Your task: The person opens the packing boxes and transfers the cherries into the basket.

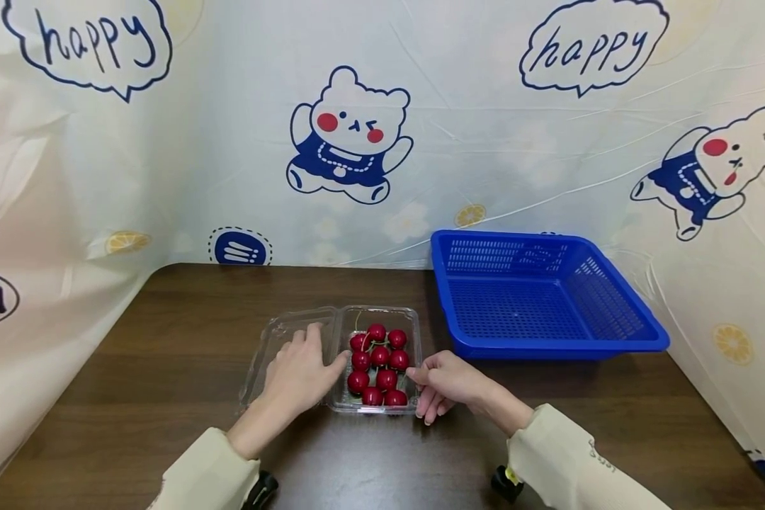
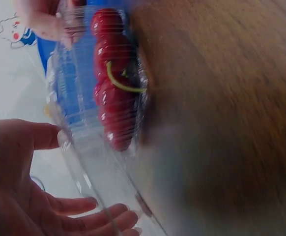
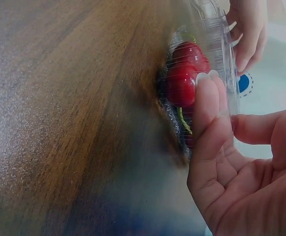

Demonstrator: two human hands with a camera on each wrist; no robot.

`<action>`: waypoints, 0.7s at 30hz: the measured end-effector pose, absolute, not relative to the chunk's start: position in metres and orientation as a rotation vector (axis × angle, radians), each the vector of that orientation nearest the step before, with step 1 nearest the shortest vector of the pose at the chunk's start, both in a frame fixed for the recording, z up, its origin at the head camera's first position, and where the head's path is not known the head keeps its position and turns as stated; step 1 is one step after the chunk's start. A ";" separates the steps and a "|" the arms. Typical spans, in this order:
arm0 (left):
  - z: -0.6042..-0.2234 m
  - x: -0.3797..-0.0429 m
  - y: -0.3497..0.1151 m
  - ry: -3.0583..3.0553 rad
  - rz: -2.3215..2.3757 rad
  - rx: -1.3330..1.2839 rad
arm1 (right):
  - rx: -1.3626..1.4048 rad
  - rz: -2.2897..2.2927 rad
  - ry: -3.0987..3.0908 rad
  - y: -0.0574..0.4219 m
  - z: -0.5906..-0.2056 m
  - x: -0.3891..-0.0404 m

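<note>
A clear plastic clamshell box (image 1: 342,409) lies unfolded on the table, its lid (image 1: 255,368) spread to the left. Several red cherries (image 1: 380,355), some with green stems, fill the right half. Over the lid is my left hand (image 1: 302,368), fingers extended and thumb at the box's middle edge; the left wrist view shows the thumb tip (image 2: 62,137) against the clear rim. My right hand (image 1: 449,382) holds the right side of the box, thumb on the rim and curled fingers (image 3: 209,110) along the outer wall. Cherries (image 3: 182,83) show through that wall.
A blue plastic basket (image 1: 551,347) with mesh sides stands at the back right, near the box. Behind the brown wooden table (image 1: 134,397) hangs a pale curtain (image 1: 472,142) printed with bears, which also borders both sides.
</note>
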State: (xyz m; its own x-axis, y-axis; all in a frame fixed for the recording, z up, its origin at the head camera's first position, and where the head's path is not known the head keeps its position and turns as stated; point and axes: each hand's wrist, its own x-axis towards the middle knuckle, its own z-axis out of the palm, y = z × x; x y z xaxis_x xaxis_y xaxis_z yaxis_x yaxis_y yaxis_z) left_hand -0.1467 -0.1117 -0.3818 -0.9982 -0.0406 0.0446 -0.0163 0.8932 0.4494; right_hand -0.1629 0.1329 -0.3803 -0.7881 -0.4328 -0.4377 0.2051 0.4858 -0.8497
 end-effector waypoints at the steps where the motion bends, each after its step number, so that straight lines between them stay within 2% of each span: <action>1: -0.383 -0.148 -0.109 -3.000 -0.699 0.054 | -0.188 -1.322 2.108 0.133 -0.380 -0.163; 21: -0.383 -0.172 -0.094 -3.107 -0.505 0.027 | -0.174 -1.335 2.091 0.129 -0.375 -0.167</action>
State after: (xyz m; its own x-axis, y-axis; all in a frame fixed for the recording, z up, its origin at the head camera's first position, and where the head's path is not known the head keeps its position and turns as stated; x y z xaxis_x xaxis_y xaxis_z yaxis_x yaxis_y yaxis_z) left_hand -0.1724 -0.0945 -0.3831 -0.9998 -0.0157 -0.0090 -0.0177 0.9485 0.3163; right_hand -0.1668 0.1294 -0.3752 -0.7846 -0.4321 -0.4447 0.2217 0.4743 -0.8520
